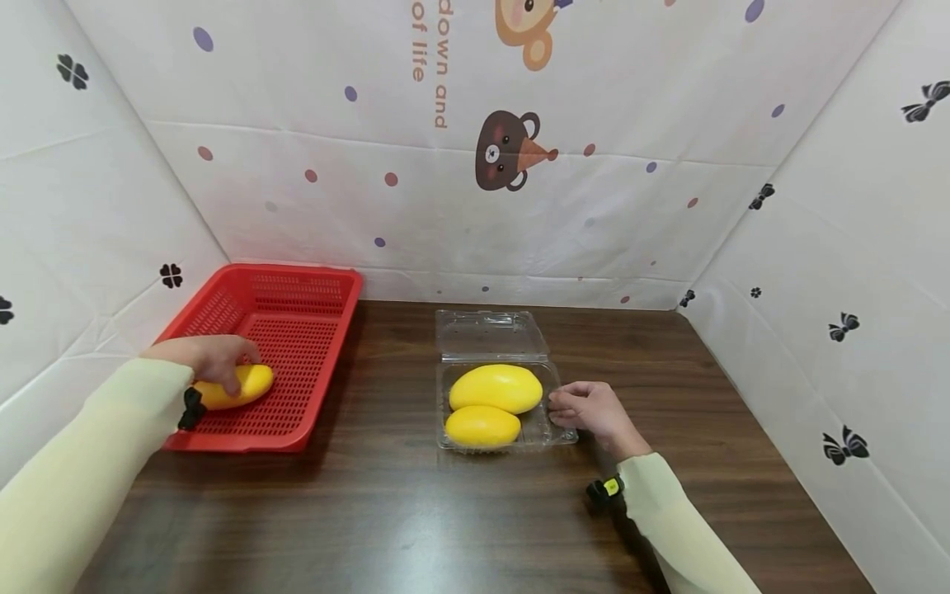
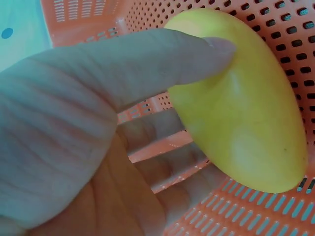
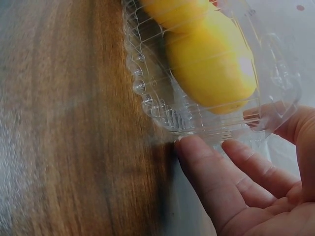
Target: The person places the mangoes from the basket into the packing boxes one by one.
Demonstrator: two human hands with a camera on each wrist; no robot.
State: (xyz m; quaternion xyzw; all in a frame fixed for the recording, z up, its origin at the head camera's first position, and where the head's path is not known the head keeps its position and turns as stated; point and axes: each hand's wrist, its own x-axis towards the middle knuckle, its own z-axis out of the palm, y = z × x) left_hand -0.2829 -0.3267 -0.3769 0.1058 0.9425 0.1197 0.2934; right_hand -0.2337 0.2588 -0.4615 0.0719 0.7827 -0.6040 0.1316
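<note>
In the head view my left hand [image 1: 215, 360] is inside the red basket [image 1: 337, 346], gripping a smooth yellow mango [image 1: 252, 384]. The left wrist view has the thumb lying across that mango [image 2: 251, 123], with the fingers passing behind it, their tips hidden. At the middle of the table, two more yellow mangoes lie side by side in a clear plastic clamshell box [image 1: 545, 433]: a larger one [image 1: 496, 388] behind a smaller one [image 1: 482, 426]. My right hand [image 1: 594, 410] pinches the right edge of the box, thumb and fingers on its rim in the right wrist view.
The box's transparent lid [image 1: 490, 334] is folded back toward the rear wall. A dark wooden table [image 1: 386, 528] lies under everything. White printed sheets [image 1: 416, 206] enclose the back and both sides, and the basket stands close to the left sheet.
</note>
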